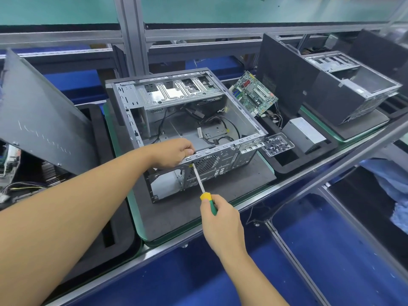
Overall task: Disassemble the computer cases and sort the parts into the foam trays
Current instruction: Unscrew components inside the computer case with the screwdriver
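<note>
Computer case [220,166]: open grey shell; loose cables [162,123]

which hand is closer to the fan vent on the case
Left. The left hand grips the case rim right beside the fan vent; the right hand holds the screwdriver handle, farther out.

Open case [187,120] lies on its side on a dark foam mat [176,217], side panel off, loose cables inside. Left hand [174,153] grips the near top rim of the case. Right hand [220,219] holds a screwdriver [202,186] by its green-yellow handle, tip against the rear panel near the fan grille. Motherboard [254,93] leans just right of the case; clear screw box [277,144] beside the corner. Second case [353,89] far right.
</note>
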The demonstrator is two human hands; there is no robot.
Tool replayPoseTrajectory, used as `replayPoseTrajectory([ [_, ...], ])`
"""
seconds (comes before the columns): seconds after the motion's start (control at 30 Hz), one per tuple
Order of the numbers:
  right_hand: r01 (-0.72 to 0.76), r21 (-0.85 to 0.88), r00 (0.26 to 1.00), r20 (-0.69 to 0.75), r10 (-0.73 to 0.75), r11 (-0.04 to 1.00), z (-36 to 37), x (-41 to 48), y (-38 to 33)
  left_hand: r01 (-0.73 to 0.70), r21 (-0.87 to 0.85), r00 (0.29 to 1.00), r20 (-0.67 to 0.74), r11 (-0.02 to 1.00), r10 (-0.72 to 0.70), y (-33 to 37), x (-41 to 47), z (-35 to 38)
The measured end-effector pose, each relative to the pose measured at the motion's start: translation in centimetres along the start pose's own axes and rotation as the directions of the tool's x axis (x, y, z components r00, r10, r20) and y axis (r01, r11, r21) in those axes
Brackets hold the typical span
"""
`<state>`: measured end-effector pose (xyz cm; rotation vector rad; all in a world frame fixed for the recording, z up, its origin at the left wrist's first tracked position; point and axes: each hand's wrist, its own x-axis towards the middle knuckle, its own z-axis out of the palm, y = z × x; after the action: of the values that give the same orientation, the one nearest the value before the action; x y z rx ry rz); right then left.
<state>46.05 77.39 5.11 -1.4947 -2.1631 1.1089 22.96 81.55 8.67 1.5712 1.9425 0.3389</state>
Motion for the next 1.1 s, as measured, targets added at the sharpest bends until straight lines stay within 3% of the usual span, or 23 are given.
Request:
replayPoseTrajectory([
  [0.8, -0.018, 0.026, 1.000, -0.020, 0.019, 0.999, 0.32, 0.05, 0.13, -0.012, 0.006, 1.000, -0.009, 1.000, 0.012, 0.02, -0.05, -0.04],
  [1.1, 0.027, -0.212, 0.992, -0.114, -0.052, 0.977, 0.36, -0.48, -0.45, -0.008, -0.002, 1.000, -0.010, 1.000, 0.008, -0.02, 0.02, -0.04],
])
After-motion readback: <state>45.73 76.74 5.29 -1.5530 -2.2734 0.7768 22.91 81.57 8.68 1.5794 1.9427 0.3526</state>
